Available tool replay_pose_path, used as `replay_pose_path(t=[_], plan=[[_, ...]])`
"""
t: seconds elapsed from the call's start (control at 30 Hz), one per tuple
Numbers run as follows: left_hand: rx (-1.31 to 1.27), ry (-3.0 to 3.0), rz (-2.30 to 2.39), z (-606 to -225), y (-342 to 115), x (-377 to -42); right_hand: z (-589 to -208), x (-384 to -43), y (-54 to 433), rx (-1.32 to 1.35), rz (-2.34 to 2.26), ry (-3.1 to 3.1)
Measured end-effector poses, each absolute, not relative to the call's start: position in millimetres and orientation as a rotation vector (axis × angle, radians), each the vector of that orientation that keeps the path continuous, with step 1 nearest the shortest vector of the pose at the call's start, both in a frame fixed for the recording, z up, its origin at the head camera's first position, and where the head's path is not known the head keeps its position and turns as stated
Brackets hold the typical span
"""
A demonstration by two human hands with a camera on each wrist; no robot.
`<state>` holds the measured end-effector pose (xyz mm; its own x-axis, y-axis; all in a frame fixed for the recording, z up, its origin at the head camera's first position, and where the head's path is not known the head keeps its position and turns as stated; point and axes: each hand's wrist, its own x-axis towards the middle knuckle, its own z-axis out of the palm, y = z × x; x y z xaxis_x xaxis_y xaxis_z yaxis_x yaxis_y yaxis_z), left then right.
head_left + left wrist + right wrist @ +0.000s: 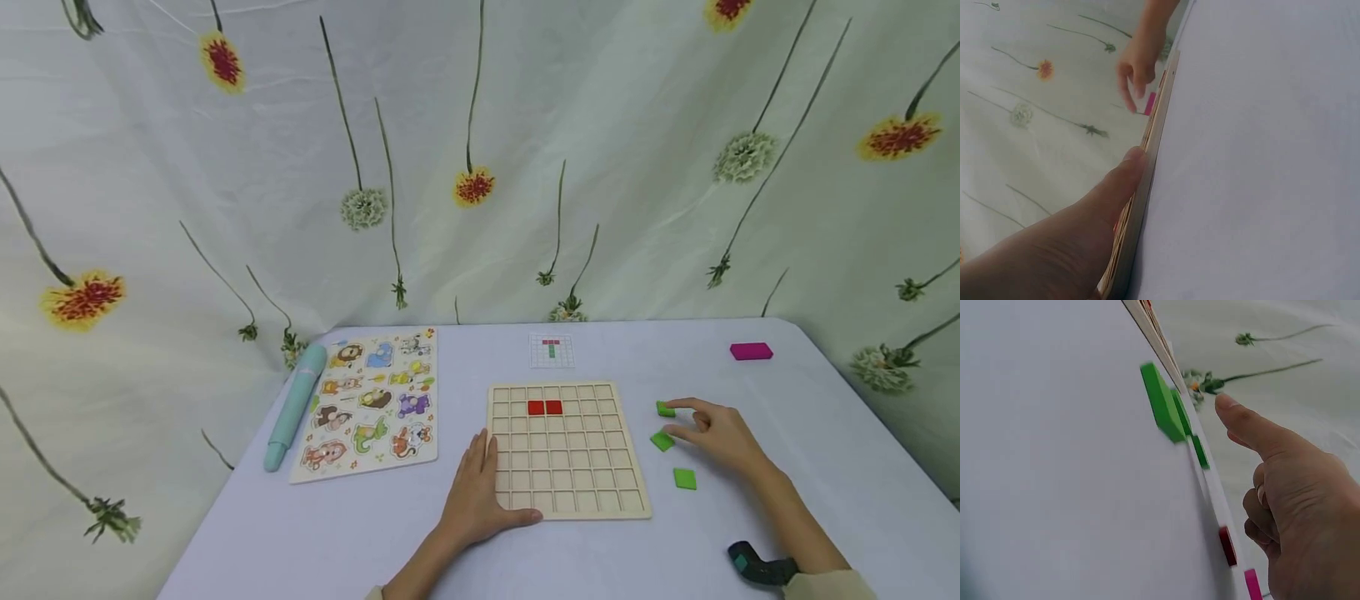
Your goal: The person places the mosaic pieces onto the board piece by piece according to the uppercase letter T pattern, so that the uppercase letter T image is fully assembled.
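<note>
A wooden grid board [525, 508] lies on the table with two red square tiles [536, 407] side by side in its upper cells. My left hand [476, 500] rests at the board's lower-left corner, fingers along the left side and thumb [1125, 172] along the near edge. Right of the board, my right hand [716, 433] reaches over loose green tiles. Its index fingertip is at the far green tile [664, 410], its thumb beside the middle green tile [662, 442]. A third green tile [685, 478] lies nearer. In the right wrist view the thumb is straight and the index finger is hidden.
Behind the board lies a small pattern card [552, 351] with a red and green T shape. An animal puzzle board [367, 404] and a teal cylinder [296, 408] are at left. A magenta block [751, 351] sits back right; a dark red tile [1227, 545] is near my right hand.
</note>
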<state>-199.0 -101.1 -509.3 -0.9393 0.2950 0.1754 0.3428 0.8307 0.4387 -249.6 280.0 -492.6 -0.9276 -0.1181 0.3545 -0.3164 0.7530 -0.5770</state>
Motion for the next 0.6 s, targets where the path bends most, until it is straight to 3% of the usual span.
replay_pose_path(t=[0.3, 0.6], plan=[[-0.514, -2.914, -0.736, -509, -100, -199, -494, -236, 341, 0.174, 0.896, -2.721], [-0.515, -2.919, -0.708, -508, -102, -200, -495, -233, 352, 0.181, 0.907, -2.700]])
